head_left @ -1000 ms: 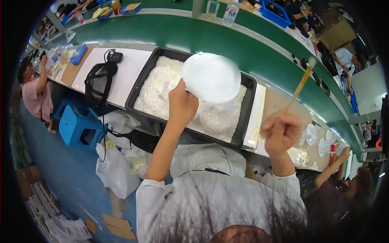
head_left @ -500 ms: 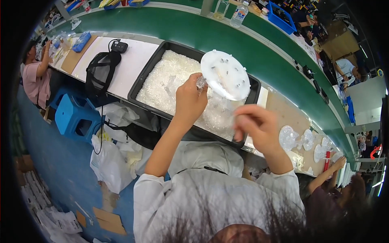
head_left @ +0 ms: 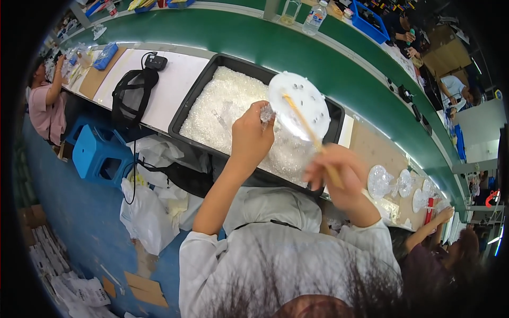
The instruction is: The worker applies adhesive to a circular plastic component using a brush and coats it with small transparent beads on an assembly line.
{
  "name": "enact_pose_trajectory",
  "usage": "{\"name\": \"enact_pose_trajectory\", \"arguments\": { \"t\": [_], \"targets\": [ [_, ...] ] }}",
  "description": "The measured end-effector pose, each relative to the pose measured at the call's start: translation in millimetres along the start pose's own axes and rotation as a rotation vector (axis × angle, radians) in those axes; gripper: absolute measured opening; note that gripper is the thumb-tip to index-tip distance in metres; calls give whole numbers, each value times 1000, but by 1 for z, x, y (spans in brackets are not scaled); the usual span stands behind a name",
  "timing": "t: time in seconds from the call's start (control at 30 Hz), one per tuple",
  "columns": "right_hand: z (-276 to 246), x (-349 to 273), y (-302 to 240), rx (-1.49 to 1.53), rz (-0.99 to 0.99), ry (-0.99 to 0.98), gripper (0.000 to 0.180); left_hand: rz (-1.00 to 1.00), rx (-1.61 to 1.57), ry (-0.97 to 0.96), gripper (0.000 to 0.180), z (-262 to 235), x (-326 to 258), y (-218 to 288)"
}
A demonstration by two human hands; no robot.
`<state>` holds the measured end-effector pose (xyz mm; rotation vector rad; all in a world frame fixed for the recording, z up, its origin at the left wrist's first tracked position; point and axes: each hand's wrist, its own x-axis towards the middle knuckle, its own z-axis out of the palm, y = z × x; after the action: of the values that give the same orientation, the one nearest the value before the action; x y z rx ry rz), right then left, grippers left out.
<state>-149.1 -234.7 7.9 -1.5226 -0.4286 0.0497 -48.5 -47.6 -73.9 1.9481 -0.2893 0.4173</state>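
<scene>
My left hand (head_left: 252, 135) is closed on a clear, faceted stem (head_left: 266, 113) attached to a round white disc (head_left: 317, 112). The disc is tilted up over a black tray (head_left: 183, 117) filled with tiny clear beads (head_left: 214, 98). Several small grey dots or knobs sit on the disc's face, and little bumps stick out along its rim. In my right hand (head_left: 344, 169), somewhat blurred, is a thin yellowish brush or stick (head_left: 303, 121). Its far tip lies over the upper left part of the disc, seemingly touching it. A few clear pieces (head_left: 225, 114) rest among the beads.
Left of the tray lies a black head strap (head_left: 135, 95) with a small black box (head_left: 156, 61). Clear disc-shaped pieces (head_left: 379, 182) stand on the bench to the right. A blue stool (head_left: 101, 153) and white plastic bags (head_left: 146, 217) are on the floor. Co-workers sit at both sides.
The yellowish stick now shows in my right hand and reaches across the disc; earlier that hand was blurred lower right of it. My left hand and the disc have shifted slightly right and down.
</scene>
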Motion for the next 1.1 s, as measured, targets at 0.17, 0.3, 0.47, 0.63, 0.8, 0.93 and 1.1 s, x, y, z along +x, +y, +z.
{"name": "enact_pose_trajectory", "arguments": {
  "t": [0.17,0.3,0.47,0.63,0.8,0.93,1.1],
  "targets": [
    [2,-16,2,94,-248,56,47,0,8,26,29,0,-3,-1],
    [1,6,4,142,-721,105,47,1,-34,24,29,1,-10,-2],
    [6,5,2,294,-226,56,48,58,-19,64,30,3,-9,-3],
    [-1,15,-15,136,110,103,54,50,0,53,33,1,-7,2],
    [-14,26,-18,238,-289,85,53,91,-6,33,36,2,-5,5],
    [-29,26,-5,-3,-626,182,55,109,-48,76,36,2,-1,-6],
    [-46,22,4,110,-200,232,52,32,-146,35,34,-3,-2,3]
  ]
}}
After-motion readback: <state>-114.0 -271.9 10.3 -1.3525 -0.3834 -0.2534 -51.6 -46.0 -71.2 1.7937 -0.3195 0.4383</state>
